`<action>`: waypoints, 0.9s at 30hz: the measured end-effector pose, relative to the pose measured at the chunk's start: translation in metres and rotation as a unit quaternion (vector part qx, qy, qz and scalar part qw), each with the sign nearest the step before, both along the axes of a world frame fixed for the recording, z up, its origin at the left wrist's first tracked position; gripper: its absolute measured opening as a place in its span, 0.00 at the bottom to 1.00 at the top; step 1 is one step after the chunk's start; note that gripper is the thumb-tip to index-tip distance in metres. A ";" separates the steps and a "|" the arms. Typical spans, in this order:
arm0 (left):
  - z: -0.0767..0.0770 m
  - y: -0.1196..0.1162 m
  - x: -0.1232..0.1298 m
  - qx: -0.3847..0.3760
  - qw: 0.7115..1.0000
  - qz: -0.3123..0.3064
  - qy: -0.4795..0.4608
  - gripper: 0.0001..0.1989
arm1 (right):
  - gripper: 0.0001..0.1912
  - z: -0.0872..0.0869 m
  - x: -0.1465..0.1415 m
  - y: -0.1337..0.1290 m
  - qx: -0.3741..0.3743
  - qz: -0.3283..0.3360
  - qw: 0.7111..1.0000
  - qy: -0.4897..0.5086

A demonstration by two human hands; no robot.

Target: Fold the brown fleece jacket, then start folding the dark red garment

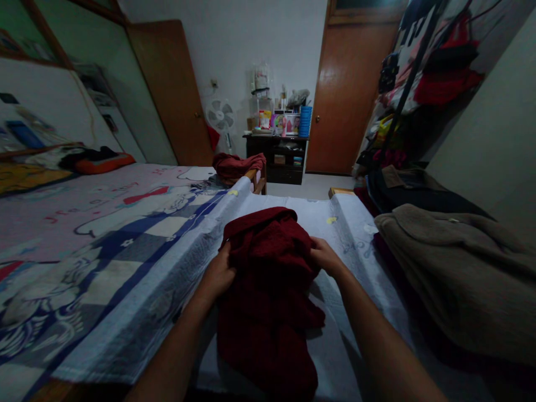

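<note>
A dark red garment (272, 290), whose exact kind I cannot make out, is bunched in front of me over a light blue sheet (247, 204). Its upper part is folded over and lifted, while the lower part hangs loosely toward me. My left hand (224, 271) grips the garment's left edge, fingers partly hidden by the cloth. On the opposite edge, my right hand (326, 257) pinches the fabric between thumb and fingers. Both forearms reach in from the bottom of the view.
To the right lie a grey-brown fleece garment (456, 268) and dark folded clothes (419, 190). A patterned bed cover (104, 223) spreads across the left. Reddish cloth (238, 166) sits by a wooden bed post. Farther back stand a fan (220, 114) and a dark cabinet (274, 159).
</note>
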State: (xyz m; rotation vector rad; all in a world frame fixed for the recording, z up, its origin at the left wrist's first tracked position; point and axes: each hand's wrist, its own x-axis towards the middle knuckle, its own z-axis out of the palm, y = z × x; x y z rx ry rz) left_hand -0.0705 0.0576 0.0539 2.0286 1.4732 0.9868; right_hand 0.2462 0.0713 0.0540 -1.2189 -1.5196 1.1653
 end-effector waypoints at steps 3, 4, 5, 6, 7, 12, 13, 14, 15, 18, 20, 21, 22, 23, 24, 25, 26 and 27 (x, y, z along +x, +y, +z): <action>0.021 0.009 0.005 0.013 0.999 -0.032 0.007 0.41 | 0.12 0.030 0.023 -0.021 -0.025 -0.095 0.992 0.078; 0.029 0.012 0.008 0.018 0.999 -0.048 0.007 0.41 | 0.12 0.041 0.030 -0.028 -0.033 -0.112 0.986 0.116; 0.037 0.015 0.011 0.022 0.998 -0.064 0.008 0.41 | 0.13 0.051 0.038 -0.036 -0.045 -0.124 0.981 0.143; 0.045 0.019 0.015 0.024 0.997 -0.076 0.010 0.41 | 0.14 0.061 0.045 -0.043 -0.057 -0.138 0.976 0.158; 0.051 0.024 0.019 0.024 0.996 -0.090 0.017 0.41 | 0.15 0.070 0.052 -0.049 -0.062 -0.155 0.972 0.167; 0.059 0.057 0.032 0.061 0.990 -0.085 0.091 0.37 | 0.19 0.082 0.082 -0.058 0.011 -0.294 0.938 0.185; 0.055 0.063 0.033 0.067 0.990 -0.035 0.119 0.35 | 0.21 0.076 0.086 -0.056 0.028 -0.316 0.932 0.178; 0.050 0.068 0.033 0.069 0.987 0.023 0.146 0.34 | 0.24 0.069 0.089 -0.053 0.040 -0.330 0.929 0.165; 0.044 0.072 0.033 0.066 0.980 0.077 0.169 0.33 | 0.27 0.060 0.090 -0.051 0.042 -0.328 0.933 0.143; 0.026 0.074 0.031 0.020 0.969 0.129 0.212 0.31 | 0.37 0.031 0.086 -0.047 0.019 -0.289 0.957 0.028; 0.014 0.070 0.029 -0.035 0.969 0.097 0.226 0.33 | 0.42 0.016 0.078 -0.047 0.025 -0.235 0.971 -0.028; 0.008 0.068 0.027 -0.065 0.967 0.080 0.231 0.35 | 0.44 0.011 0.073 -0.047 0.035 -0.206 0.977 -0.042; 0.002 0.066 0.026 -0.093 0.966 0.067 0.234 0.37 | 0.46 0.006 0.068 -0.048 0.044 -0.179 0.982 -0.047; -0.003 0.064 0.024 -0.119 0.963 0.058 0.234 0.40 | 0.48 0.003 0.063 -0.048 0.047 -0.158 0.985 -0.049; -0.008 0.064 0.022 -0.141 0.961 0.052 0.232 0.43 | 0.49 0.001 0.058 -0.048 0.041 -0.141 0.988 -0.050; -0.012 0.063 0.021 -0.159 0.960 0.047 0.228 0.46 | 0.51 0.000 0.054 -0.048 0.027 -0.126 0.990 -0.052; -0.016 0.063 0.020 -0.169 0.960 0.042 0.220 0.49 | 0.51 -0.002 0.050 -0.048 0.012 -0.112 0.992 -0.054; -0.019 0.063 0.020 -0.168 0.964 0.037 0.204 0.51 | 0.51 -0.004 0.046 -0.047 -0.001 -0.101 0.993 -0.055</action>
